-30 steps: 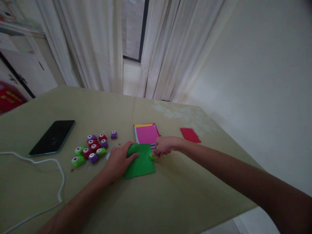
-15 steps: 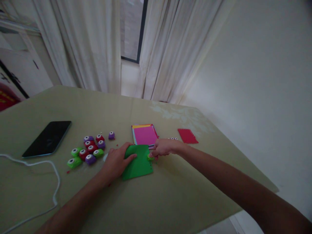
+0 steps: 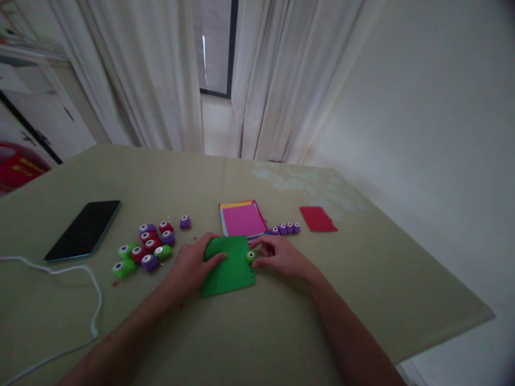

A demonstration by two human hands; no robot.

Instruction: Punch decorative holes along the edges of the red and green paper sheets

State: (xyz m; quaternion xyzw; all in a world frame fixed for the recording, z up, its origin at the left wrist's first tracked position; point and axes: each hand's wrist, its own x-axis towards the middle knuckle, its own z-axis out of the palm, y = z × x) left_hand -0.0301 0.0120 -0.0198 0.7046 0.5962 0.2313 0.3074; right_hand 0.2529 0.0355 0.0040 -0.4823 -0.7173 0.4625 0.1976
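Note:
A green card (image 3: 229,271) with small holes along its right edge lies between my hands. My left hand (image 3: 197,260) grips its left side, thumb on top. At the card's right edge sits a small green hole punch (image 3: 250,256) with a white eye on top. My right hand (image 3: 279,256) holds that punch from the right, thumb and forefinger curved about its side. Just behind are a stack of coloured cards with a magenta sheet (image 3: 244,221) on top and a row of several purple punches (image 3: 286,229).
To the left is a cluster of red, green and purple punches (image 3: 148,245), with one purple punch (image 3: 185,221) apart. A black tablet (image 3: 84,230) and white cable (image 3: 96,300) lie further left. A red card (image 3: 317,219) with a punched edge lies right. Red specks dot the table (image 3: 249,343).
My right hand has drawn down and back, its thumb coming off the top of the green punch, so the eye now shows. The purple row is uncovered. The view has shifted slightly.

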